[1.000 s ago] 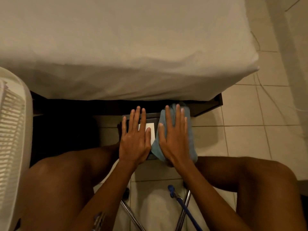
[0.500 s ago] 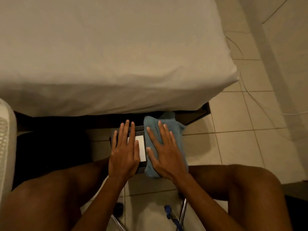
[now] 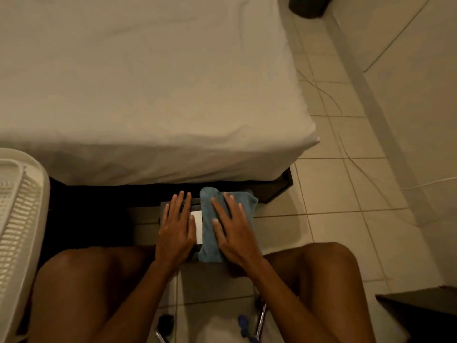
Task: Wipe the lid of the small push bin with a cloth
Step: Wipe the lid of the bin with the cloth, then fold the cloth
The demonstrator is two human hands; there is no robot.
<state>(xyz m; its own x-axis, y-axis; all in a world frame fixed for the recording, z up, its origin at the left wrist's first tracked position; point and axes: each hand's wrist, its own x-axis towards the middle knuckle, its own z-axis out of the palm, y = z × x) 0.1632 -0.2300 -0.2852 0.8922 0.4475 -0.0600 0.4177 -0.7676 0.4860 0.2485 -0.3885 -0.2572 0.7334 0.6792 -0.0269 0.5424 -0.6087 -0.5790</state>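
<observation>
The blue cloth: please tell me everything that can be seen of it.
The cloth is light blue and looks like soft, thick terry or microfibre. It seems folded into a long pad with rounded, bunched ends. It lies flat on the right part of the bin lid, running from the edge nearest the person to the edge by the bed. The right hand presses on it with fingers spread, covering its middle. The left hand lies beside it on the lid, not clearly touching it.
</observation>
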